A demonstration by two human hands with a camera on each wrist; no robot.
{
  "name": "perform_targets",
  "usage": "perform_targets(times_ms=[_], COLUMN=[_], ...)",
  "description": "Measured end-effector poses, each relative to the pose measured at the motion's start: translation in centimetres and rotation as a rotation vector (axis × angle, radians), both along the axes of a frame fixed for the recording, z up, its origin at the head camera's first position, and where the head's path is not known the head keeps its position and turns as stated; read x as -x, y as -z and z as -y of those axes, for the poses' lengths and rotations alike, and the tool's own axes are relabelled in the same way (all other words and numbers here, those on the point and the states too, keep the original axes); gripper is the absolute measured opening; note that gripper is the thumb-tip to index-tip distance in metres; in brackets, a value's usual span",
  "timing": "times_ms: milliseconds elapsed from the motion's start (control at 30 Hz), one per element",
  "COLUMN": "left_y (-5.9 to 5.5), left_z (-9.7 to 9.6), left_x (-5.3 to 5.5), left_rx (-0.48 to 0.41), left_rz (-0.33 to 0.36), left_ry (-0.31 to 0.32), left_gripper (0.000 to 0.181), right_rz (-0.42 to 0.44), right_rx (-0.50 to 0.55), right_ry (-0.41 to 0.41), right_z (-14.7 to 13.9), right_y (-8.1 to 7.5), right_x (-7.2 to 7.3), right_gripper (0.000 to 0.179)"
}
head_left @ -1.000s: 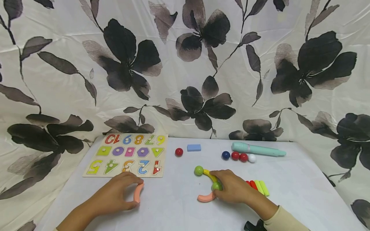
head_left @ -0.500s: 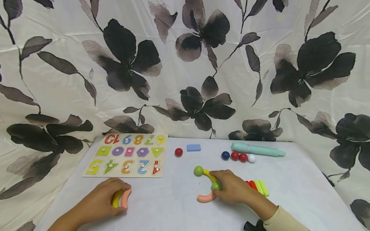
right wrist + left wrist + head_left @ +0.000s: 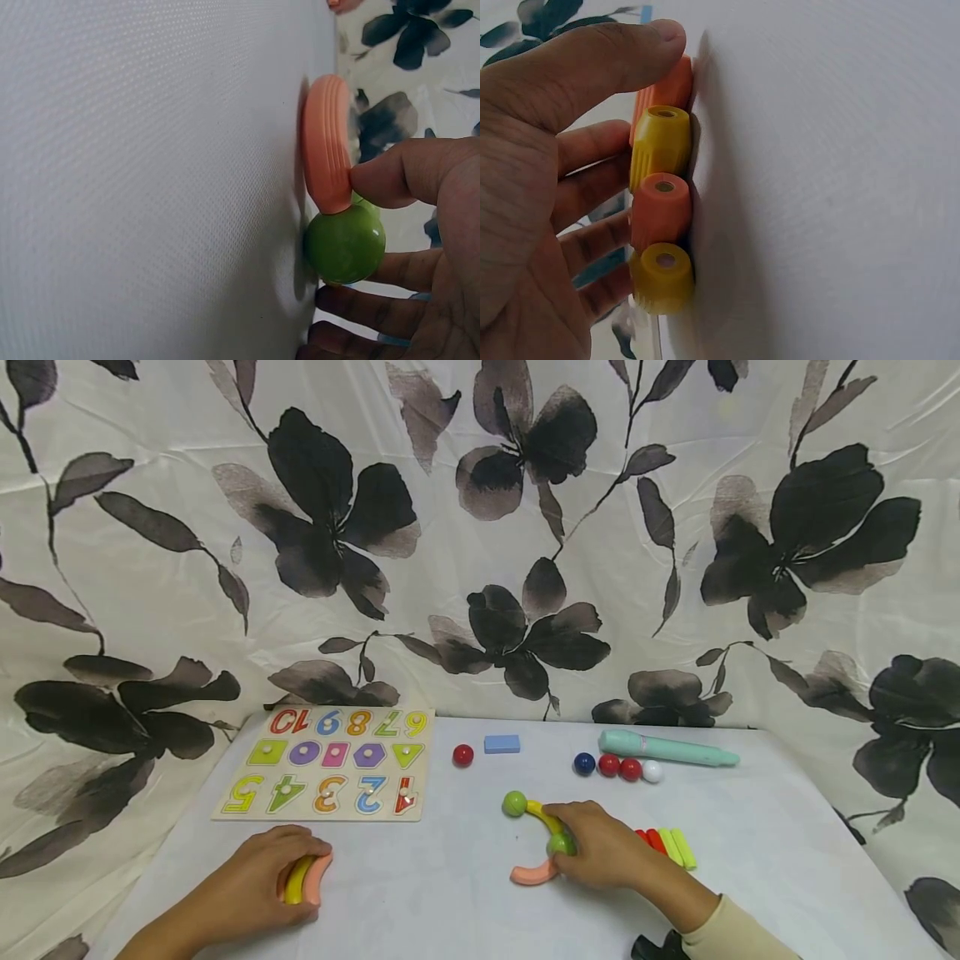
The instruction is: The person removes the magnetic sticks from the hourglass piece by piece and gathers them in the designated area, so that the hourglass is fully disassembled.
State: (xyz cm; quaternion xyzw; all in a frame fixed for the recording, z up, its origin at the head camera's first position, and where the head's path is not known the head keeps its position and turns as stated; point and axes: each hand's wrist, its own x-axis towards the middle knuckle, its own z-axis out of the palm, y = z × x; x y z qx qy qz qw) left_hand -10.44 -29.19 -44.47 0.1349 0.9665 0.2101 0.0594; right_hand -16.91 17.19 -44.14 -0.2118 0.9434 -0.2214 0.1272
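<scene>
My left hand [image 3: 258, 872] grips curved building sticks stacked side by side between thumb and fingers, low over the white table. The outer one is an orange stick [image 3: 317, 875], beside it a yellow stick [image 3: 296, 882]. In the left wrist view several alternate in a row, with metal discs in their ends; the thumb lies on the top orange stick [image 3: 676, 84]. My right hand [image 3: 600, 847] pinches a near green ball [image 3: 343, 246], the thumb at the end of a curved orange stick [image 3: 326, 139]. A curved yellow stick [image 3: 540, 812] runs from this ball to a second green ball [image 3: 514, 803].
A number puzzle board [image 3: 307, 782] lies behind the left hand. Further back are a red ball [image 3: 462, 756], a blue block [image 3: 502, 744], a row of balls [image 3: 609, 766] and a mint-green pen [image 3: 667, 748]. Red and lime sticks [image 3: 672, 848] lie beyond the right wrist.
My left hand has moved left and toward me with the orange stick, which now sits against a yellow stick. The right hand and its pieces have stayed in place.
</scene>
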Motion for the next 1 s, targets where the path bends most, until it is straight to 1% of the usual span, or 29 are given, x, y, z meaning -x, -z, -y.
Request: perform_targets(times_ms=[100, 200, 300, 400, 533, 633, 833, 933, 1000], left_y=[0.0, -0.2, -0.5, -0.8, -1.2, -1.4, -1.6, -1.5, -1.3], left_z=[-0.1, -0.3, -0.8, -1.6, -3.4, -5.0, -8.2, -10.0, -11.3], left_x=[0.0, 0.0, 0.1, 0.2, 0.7, 1.1, 2.0, 2.5, 2.9], left_rx=[0.006, 0.014, 0.019, 0.016, 0.012, 0.006, -0.012, -0.014, -0.018], left_rz=[0.003, -0.008, -0.043, -0.099, -0.161, -0.171, -0.143, -0.134, -0.124], left_ry=[0.011, 0.023, 0.039, 0.081, 0.142, 0.182, 0.242, 0.258, 0.258], left_gripper=[0.071, 0.073, 0.074, 0.072, 0.064, 0.059, 0.049, 0.047, 0.046], right_rz=[0.001, 0.005, 0.013, 0.021, 0.026, 0.024, 0.011, -0.001, -0.010], right_rx=[0.002, 0.005, 0.011, 0.015, 0.021, 0.023, 0.030, 0.026, 0.025], right_ry=[-0.001, 0.003, 0.019, 0.041, 0.050, 0.046, 0.026, 0.011, 0.000], right_z=[0.0, 0.0, 0.0, 0.1, 0.1, 0.1, -0.1, -0.2, -0.3], right_y=[0.0, 0.0, 0.1, 0.1, 0.1, 0.2, 0.3, 0.3, 0.2], right_x=[0.0, 0.0, 0.1, 0.1, 0.2, 0.2, 0.2, 0.1, 0.0], right_gripper=[0.060, 0.063, 0.066, 0.068, 0.066, 0.065, 0.060, 0.057, 0.054])
